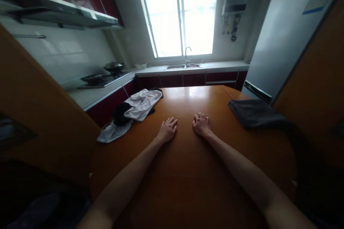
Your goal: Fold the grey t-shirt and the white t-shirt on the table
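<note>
Both my hands rest on a brown wooden table (185, 161), palms down and apart from each other. My left hand (167, 130) lies with its fingers stretched out and holds nothing. My right hand (201, 124) also lies on the wood, its fingers slightly bent and spread, with nothing in it. Left of my left hand is a loose heap of clothes: a white garment (143, 103) on top and a black one (121, 113) partly under it. To the right of my right hand a dark grey folded cloth (255, 113) lies near the table's edge.
Beyond the table, a white counter (156, 69) carries a double sink (175, 67) with a tap (186, 55) under a bright window. A stove (107, 79) with pans stands at the left, below a range hood (61, 12). A fridge (285, 39) stands at the right.
</note>
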Tool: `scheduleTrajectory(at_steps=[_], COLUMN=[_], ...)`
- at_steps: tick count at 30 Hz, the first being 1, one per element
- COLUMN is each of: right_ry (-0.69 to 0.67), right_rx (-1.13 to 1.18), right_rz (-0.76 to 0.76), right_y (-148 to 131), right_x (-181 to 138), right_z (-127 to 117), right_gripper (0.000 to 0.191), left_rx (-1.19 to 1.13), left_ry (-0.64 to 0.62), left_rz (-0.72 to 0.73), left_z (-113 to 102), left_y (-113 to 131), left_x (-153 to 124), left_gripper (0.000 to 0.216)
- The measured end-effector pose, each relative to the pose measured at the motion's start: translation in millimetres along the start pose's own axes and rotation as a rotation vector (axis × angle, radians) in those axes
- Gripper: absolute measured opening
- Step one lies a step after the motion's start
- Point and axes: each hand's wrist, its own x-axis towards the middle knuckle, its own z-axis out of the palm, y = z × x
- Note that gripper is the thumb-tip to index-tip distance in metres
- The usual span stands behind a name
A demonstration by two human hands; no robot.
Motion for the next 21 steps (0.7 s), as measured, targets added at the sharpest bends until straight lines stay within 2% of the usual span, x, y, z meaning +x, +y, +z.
scheduleTrajectory(at_steps=[3,6,21], right_ry=[-0.075,-0.118,-0.075], right_rx=[0.016,0.032,0.004], right_rz=[0.029,-0.007,-0.081], right_y=[1,11,31], right_x=[10,12,14], right_z=[11,17,28], right_gripper=[0.048,0.05,0.049], left_rx=[0.011,0.004,-0.055], left_ry=[-0.035,-0.034,0.022], left_rz=[-0.013,-0.013,0.005], left_z=[-3,-5,2], left_y=[7,10,7], left_x=[1,-2,-4], left_gripper=[0.049,0.049,0.047])
